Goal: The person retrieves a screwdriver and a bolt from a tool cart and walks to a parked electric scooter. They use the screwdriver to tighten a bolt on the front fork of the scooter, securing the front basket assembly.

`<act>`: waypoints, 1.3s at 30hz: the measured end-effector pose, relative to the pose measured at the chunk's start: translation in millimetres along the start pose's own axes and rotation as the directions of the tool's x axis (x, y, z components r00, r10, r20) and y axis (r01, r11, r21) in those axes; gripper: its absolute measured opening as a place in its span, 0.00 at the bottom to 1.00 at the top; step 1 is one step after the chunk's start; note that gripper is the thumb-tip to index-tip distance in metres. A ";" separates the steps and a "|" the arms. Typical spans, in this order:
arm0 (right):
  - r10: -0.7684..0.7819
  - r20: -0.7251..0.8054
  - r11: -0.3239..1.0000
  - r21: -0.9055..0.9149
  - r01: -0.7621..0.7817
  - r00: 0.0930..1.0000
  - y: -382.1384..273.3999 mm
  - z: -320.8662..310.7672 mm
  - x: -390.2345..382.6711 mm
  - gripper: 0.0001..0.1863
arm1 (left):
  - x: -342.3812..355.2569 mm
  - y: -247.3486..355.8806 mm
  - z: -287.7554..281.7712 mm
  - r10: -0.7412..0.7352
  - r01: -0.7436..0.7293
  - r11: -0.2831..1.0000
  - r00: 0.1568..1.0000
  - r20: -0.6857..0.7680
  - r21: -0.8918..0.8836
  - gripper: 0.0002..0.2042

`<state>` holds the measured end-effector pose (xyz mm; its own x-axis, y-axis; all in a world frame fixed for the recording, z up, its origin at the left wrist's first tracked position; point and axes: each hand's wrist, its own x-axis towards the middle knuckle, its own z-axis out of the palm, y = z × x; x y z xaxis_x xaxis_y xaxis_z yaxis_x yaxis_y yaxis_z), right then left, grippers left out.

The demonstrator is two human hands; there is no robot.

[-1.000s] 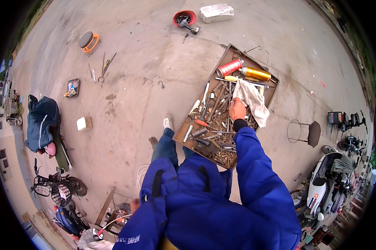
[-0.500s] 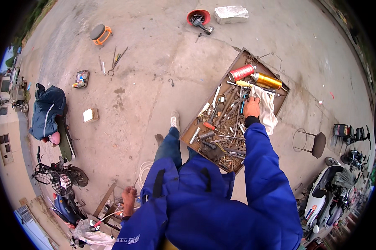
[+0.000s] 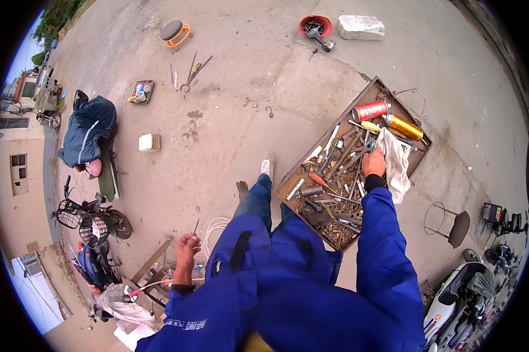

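My left hand, at the lower middle left, pinches a thin metal rod that points upward. My right hand rests in the rusty metal tray on the right, fingers curled beside a white cloth; what they grip is partly hidden. Around it in the tray lie wrenches, sockets and loose hardware, a red-handled screwdriver, a red spray can and a yellow spray can.
An orange-legged stool, a red bowl with a power tool, a white block and loose tools lie on the concrete. A covered vehicle and scooters stand at the sides, a coiled hose below.
My left hand has risen into view from the lower edge with the thin rod. My right hand stays at the cloth in the tray. The whole view has shifted, the tray appearing farther right.
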<state>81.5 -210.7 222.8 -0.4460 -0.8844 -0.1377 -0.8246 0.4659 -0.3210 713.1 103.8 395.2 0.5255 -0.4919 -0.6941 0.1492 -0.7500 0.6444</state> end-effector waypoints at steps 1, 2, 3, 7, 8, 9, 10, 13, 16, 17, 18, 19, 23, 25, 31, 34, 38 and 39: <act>-0.043 -0.073 0.999 0.026 0.045 0.996 6.5 -4.1 -0.3 0.15 | -2.9 23.0 12.7 0.030 -0.029 0.998 0.999 0.014 -0.054 0.12; -0.027 -0.113 0.998 0.053 0.034 0.993 5.3 -11.2 -1.9 0.16 | -2.6 38.5 21.1 0.051 -0.046 0.990 0.998 0.037 -0.136 0.11; -0.044 -0.175 0.996 0.074 0.057 0.984 7.2 -19.8 -7.7 0.18 | -7.0 62.6 35.5 0.055 -0.039 0.977 0.996 0.076 -0.209 0.09; -0.120 -0.293 0.964 0.194 0.182 0.948 25.5 -51.7 -20.3 0.21 | -14.7 125.0 92.7 0.125 0.027 0.897 0.942 0.313 -0.440 0.06; -0.153 -0.305 0.961 0.176 0.214 0.940 18.5 -64.0 -29.3 0.21 | -16.9 131.4 101.6 0.150 0.038 0.876 0.926 0.348 -0.480 0.06; -0.179 -0.317 0.959 0.155 0.237 0.931 8.9 -78.9 -42.7 0.20 | -20.6 136.8 110.6 0.174 0.054 0.856 0.906 0.386 -0.513 0.06; -0.045 -0.154 0.831 0.543 0.123 0.987 -9.0 -96.4 -59.6 0.16 | -24.5 141.9 119.8 0.202 0.071 0.836 0.883 0.424 -0.545 0.06; -0.058 0.151 0.050 0.988 -0.148 0.987 -83.3 -144.9 -135.2 0.05 | -42.9 166.3 152.6 0.271 0.067 0.812 0.837 0.476 -0.580 0.06; -0.255 0.362 -0.127 0.907 -0.402 0.897 -151.3 -184.6 -204.0 0.06 | -65.4 186.5 179.9 0.384 -0.048 0.817 0.788 0.480 -0.575 0.07; -0.351 0.374 -0.128 0.889 -0.440 0.858 -167.7 -190.5 -219.7 0.07 | -74.3 191.6 186.2 0.428 -0.104 0.817 0.769 0.475 -0.568 0.07; -0.360 0.368 -0.122 0.892 -0.434 0.857 -183.7 -194.6 -231.8 0.07 | -83.8 197.2 192.7 0.462 -0.150 0.817 0.748 0.476 -0.556 0.07; -0.373 0.367 -0.116 0.893 -0.436 0.852 -197.5 -196.6 -240.4 0.07 | -94.0 202.1 196.8 0.494 -0.201 0.815 0.731 0.471 -0.543 0.07; -0.388 0.371 -0.211 0.856 -0.473 0.844 -227.7 -201.2 -252.0 0.07 | -116.8 202.8 199.5 0.604 -0.366 0.776 0.668 0.435 -0.514 0.07; -0.401 0.381 -0.185 0.857 -0.481 0.833 -229.1 -200.0 -255.4 0.07 | -122.0 202.8 196.8 0.626 -0.389 0.754 0.667 0.403 -0.529 0.07; -0.437 0.405 -0.161 0.844 -0.512 0.803 -240.2 -194.9 -260.6 0.08 | -119.2 196.3 185.6 0.712 -0.489 0.677 0.624 0.322 -0.550 0.08; -0.470 0.465 -0.096 0.818 -0.568 0.750 -250.6 -193.0 -266.7 0.08 | -116.9 189.5 175.9 0.759 -0.542 0.629 0.582 0.291 -0.558 0.08; -0.537 0.572 0.090 0.770 -0.632 0.620 -254.7 -187.5 -271.1 0.13 | -100.6 169.5 160.1 0.707 -0.470 0.675 0.632 0.317 -0.568 0.06; -0.533 0.598 0.126 0.756 -0.643 0.599 -254.1 -186.2 -272.1 0.14 | -99.0 170.3 159.1 0.670 -0.441 0.716 0.652 0.354 -0.542 0.06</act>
<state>347.6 -82.9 516.3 0.3809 -0.7955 -0.4713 0.4461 0.6046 -0.6600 553.2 -45.5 522.6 0.1458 -0.9801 -0.1344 0.3287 -0.0802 0.9410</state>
